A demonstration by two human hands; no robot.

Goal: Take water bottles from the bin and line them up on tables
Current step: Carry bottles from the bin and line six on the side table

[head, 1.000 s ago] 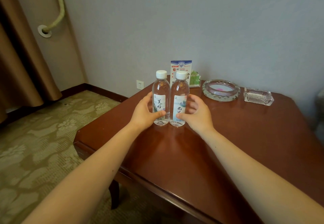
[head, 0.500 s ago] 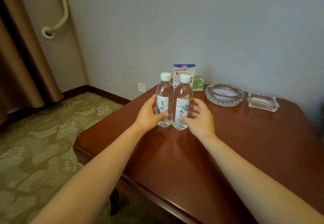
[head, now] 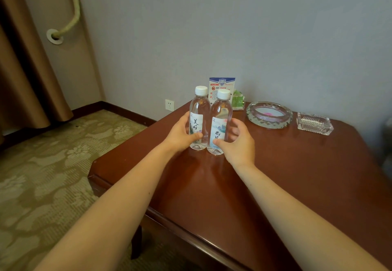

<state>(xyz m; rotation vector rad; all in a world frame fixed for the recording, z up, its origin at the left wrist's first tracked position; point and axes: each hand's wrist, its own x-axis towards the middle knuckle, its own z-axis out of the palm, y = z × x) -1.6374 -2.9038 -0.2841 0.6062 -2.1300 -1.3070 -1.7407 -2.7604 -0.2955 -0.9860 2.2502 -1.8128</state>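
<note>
Clear bottles [head: 209,120] partly hide sign [head: 221,84].

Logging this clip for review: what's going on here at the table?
A person is setting two water bottles upright, side by side, on a brown wooden table. The left hand grips the left bottle; the right hand grips the right bottle. Both bottles are capped. No bin is in view.

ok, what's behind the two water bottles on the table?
Behind the two water bottles a blue-and-white printed card stands at the wall, with a green packet beside it. The bottles cover the card's lower part, so its base and stand cannot be seen.
</note>
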